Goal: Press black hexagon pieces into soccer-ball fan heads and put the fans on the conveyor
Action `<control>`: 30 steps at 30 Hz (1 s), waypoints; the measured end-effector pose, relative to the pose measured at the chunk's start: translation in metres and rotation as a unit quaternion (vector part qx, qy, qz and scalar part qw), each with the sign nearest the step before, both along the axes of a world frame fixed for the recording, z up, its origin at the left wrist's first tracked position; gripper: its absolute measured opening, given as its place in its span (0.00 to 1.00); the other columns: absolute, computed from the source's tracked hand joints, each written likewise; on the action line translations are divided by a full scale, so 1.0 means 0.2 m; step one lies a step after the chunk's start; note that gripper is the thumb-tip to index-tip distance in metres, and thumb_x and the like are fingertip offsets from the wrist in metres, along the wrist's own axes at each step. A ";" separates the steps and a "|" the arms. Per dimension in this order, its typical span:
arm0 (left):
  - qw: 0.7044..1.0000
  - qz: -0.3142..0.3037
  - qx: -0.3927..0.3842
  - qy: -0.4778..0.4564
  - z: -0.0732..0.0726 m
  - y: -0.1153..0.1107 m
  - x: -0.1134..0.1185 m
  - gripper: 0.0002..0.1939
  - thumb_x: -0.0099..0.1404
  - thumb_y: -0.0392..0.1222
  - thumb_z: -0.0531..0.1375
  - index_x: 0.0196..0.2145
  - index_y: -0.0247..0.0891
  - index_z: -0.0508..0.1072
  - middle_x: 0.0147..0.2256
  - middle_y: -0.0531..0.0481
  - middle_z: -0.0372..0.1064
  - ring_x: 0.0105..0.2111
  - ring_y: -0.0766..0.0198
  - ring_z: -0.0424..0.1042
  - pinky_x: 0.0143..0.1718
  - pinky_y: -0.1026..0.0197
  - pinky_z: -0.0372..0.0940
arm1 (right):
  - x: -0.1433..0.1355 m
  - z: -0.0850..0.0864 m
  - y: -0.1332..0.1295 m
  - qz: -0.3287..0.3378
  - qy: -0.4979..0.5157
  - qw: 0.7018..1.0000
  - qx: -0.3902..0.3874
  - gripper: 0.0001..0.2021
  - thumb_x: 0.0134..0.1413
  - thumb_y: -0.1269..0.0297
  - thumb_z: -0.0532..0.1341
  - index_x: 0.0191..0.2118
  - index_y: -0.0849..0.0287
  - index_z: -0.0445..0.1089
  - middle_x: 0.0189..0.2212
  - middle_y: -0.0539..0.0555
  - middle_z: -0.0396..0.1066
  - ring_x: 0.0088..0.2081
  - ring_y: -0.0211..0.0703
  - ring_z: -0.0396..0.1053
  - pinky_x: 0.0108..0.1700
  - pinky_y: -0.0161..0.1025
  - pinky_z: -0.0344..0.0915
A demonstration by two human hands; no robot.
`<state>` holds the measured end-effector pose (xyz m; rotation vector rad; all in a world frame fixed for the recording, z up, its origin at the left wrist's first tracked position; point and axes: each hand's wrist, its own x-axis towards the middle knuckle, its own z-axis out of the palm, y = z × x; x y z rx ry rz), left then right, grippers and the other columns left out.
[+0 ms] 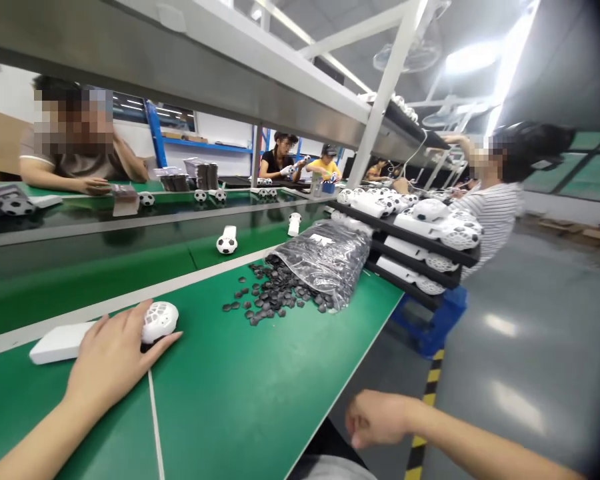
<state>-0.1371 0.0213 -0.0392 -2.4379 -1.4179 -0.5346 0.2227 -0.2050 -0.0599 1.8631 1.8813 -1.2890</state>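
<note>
On the green tabletop (pixel 205 400) at the left, my left hand (pixel 113 353) is wrapped over a white device with a ball-shaped openwork head (pixel 161 319). Its long white handle (pixel 60 343) lies to the left, partly under the hand; the thumb reaches along the head's near side. My right hand (pixel 377 420) hangs beyond the table's near right edge, over my lap. Its fingers are curled in, and whatever may be inside them is hidden. Black flat pieces (pixel 275 293) spill from a clear plastic bag (pixel 325 260) near the middle of the table.
White devices with football-patterned heads (pixel 227 241) lie on the green conveyor (pixel 130 277). Stacked black trays (pixel 420 230) of white devices stand at the right above a blue stool (pixel 433 323). Several people work around the line; one in stripes (pixel 495 213) stands at right. A metal shelf (pixel 180 73) overhangs.
</note>
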 end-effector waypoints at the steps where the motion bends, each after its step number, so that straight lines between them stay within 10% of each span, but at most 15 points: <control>1: 1.000 -0.004 -0.003 -0.001 0.00 -0.01 0.00 0.37 0.56 0.64 0.47 0.51 0.29 0.60 0.41 0.35 0.68 0.41 0.42 0.65 0.47 0.46 0.54 | -0.03 0.07 -0.01 0.018 0.019 1.000 -0.017 0.12 0.47 0.63 0.61 0.39 0.60 0.72 0.31 0.52 0.73 0.35 0.43 0.71 0.36 0.35 0.65; 5: 1.000 0.000 -0.009 0.000 0.01 -0.04 -0.02 0.37 0.58 0.63 0.46 0.53 0.29 0.58 0.43 0.35 0.68 0.44 0.44 0.64 0.48 0.48 0.52 | -0.19 0.36 0.04 0.074 0.223 0.972 0.011 0.17 0.51 0.60 0.57 0.46 0.60 0.68 0.37 0.53 0.72 0.37 0.37 0.70 0.39 0.31 0.64; 8: 1.000 0.026 -0.014 0.003 0.03 -0.07 -0.01 0.37 0.58 0.63 0.46 0.53 0.28 0.57 0.40 0.35 0.68 0.43 0.45 0.64 0.46 0.49 0.53 | -0.24 0.47 0.25 0.068 0.162 0.953 0.246 0.12 0.51 0.62 0.58 0.41 0.60 0.70 0.37 0.54 0.71 0.38 0.38 0.68 0.41 0.34 0.63; 12: 0.996 0.084 -0.011 0.006 0.05 -0.12 0.02 0.36 0.58 0.63 0.45 0.52 0.29 0.59 0.37 0.35 0.69 0.40 0.45 0.65 0.43 0.48 0.54 | -0.26 0.41 0.68 0.124 0.057 0.896 0.423 0.11 0.53 0.64 0.57 0.41 0.60 0.70 0.37 0.55 0.70 0.39 0.40 0.67 0.43 0.36 0.62; 18: 0.988 0.148 -0.044 0.023 0.09 -0.17 0.07 0.35 0.60 0.60 0.46 0.56 0.29 0.54 0.39 0.35 0.68 0.40 0.46 0.65 0.41 0.50 0.54 | -0.32 0.26 1.18 0.121 -0.051 0.874 0.468 0.13 0.56 0.67 0.53 0.44 0.60 0.69 0.44 0.58 0.68 0.45 0.44 0.65 0.47 0.37 0.60; 30: 0.976 0.104 -0.190 -0.015 0.19 -0.08 0.34 0.38 0.54 0.63 0.53 0.56 0.38 0.52 0.40 0.40 0.69 0.39 0.49 0.69 0.35 0.57 0.61 | -0.26 0.19 1.44 0.129 0.006 0.906 0.403 0.08 0.45 0.72 0.61 0.35 0.62 0.71 0.28 0.54 0.72 0.30 0.40 0.68 0.33 0.33 0.61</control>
